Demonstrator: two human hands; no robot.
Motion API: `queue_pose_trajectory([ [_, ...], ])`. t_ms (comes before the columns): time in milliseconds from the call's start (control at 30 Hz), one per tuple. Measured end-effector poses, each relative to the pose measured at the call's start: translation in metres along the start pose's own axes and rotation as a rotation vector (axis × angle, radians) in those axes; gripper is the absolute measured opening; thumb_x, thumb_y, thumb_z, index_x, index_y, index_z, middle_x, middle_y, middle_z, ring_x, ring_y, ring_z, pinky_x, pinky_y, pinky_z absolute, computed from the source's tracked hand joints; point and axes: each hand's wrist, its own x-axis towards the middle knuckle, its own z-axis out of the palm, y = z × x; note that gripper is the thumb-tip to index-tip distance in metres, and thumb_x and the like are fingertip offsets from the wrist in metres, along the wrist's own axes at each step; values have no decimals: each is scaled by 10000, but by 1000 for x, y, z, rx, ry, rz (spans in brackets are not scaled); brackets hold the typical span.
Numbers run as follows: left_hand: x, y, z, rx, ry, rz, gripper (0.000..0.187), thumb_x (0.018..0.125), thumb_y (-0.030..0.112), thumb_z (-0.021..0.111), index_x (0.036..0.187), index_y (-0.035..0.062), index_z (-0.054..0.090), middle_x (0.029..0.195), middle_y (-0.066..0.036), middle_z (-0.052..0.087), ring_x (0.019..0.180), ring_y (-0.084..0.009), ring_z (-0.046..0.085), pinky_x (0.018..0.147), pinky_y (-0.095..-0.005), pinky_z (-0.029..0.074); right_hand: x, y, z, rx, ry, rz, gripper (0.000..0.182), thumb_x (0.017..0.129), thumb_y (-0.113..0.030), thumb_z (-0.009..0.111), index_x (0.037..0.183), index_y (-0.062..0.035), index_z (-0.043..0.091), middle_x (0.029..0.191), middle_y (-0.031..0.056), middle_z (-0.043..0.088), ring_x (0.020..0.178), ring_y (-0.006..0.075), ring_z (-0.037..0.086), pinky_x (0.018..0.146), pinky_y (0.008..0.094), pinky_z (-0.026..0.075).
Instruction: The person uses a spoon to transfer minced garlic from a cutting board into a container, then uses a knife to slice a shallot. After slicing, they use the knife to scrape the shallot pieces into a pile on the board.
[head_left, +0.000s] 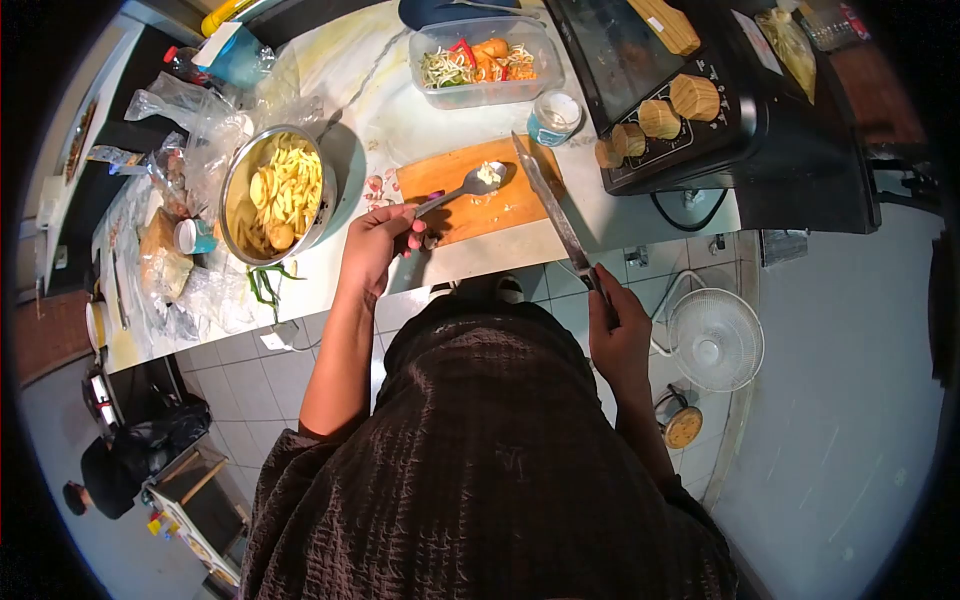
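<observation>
While a spoon (pixel 447 198) is held by the handle in the left hand (pixel 377 243), a knife (pixel 552 208) is gripped in the right hand (pixel 621 325). The left fingers are pinched together on the spoon handle, with no wide gap seen; the right fingers are wrapped around the knife handle. Pale chopped bits (pixel 490 173) are carried in the spoon's bowl, over the middle of an orange-brown cutting board (pixel 424 179). Whether the board is touched by the spoon cannot be told. The blade is pointed far and slightly left, across the board's right part. More pale scraps (pixel 505 209) are scattered on the board. Reddish peelings (pixel 378 184) are strewn just left of it.

Farther left, a metal bowl (pixel 234 205) is filled with cut yellow pieces (pixel 293 187), with green chillies (pixel 262 286) on its near side. On the far side, a clear tub (pixel 488 97) of mixed food is set, and a small jar (pixel 553 118) is stood beyond the board's right part.

Step in hand, as judged: chopped bits being gathered on the spoon with the knife's help. For the next move, a level spoon and an edge well apart from the left fingers are called for.
</observation>
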Motion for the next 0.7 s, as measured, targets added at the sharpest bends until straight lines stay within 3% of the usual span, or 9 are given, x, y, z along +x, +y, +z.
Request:
queue_pose_trajectory([
  [67,8,14,6,34,-14,17,212,950,65,591,1123,-49,634,841,-51,682,630,-103,575,583,-226,425,4,-2,-1,20,32,29,335,961,-98,602,1289,-41,634,759,36,578,590,75,443,507,240,345],
  [133,19,30,14,61,-32,57,219,949,62,586,1129,-55,631,836,-52,680,625,-105,576,580,-229,428,8,-5,-5,12,31,114,334,954,-79,588,1279,-11,623,842,138,653,651,179,599,601,296,481],
  [167,25,40,20,81,-43,92,227,949,59,580,1135,-60,628,832,-53,677,619,-107,577,578,-233,432,11,-10,-8,13,42,117,334,954,-79,588,1279,-11,623,842,138,653,651,179,599,601,296,481],
  [367,51,86,71,305,-47,342,186,945,83,598,1047,-49,680,851,-79,705,619,-111,609,566,-243,451,23,-20,-13,111,114,211,338,968,-96,583,1294,-12,614,748,94,597,631,103,525,582,269,444],
  [467,55,99,94,596,-14,458,205,955,116,592,1035,-45,690,809,-83,712,625,-118,635,570,-253,479,26,-24,-16,120,129,208,333,970,-87,583,1296,-33,620,740,83,595,625,91,522,571,264,441],
  [500,56,100,97,600,-20,464,205,955,116,592,1035,-45,690,809,-83,712,625,-118,635,570,-253,479,26,-21,-16,132,123,192,343,978,-84,572,1319,-74,615,749,57,605,624,73,520,599,247,446],
  [567,58,99,103,854,32,660,226,955,128,587,1025,-62,687,797,-100,719,661,-111,658,610,-265,511,26,-20,-18,146,123,178,360,987,-81,561,1342,-115,610,759,31,614,623,55,519,626,230,451],
  [633,57,98,106,930,57,769,225,931,131,590,1023,-46,695,789,-125,723,684,-165,693,662,-310,536,26,-21,-21,140,93,207,358,987,-74,564,1338,-125,615,764,38,621,637,55,533,617,229,455],
  [700,50,100,110,1105,65,913,211,887,107,588,1023,-1,707,824,-172,718,728,-291,710,702,-380,544,27,-21,-21,139,106,178,352,989,-78,566,1334,-123,618,763,39,621,640,55,535,611,229,455],
])
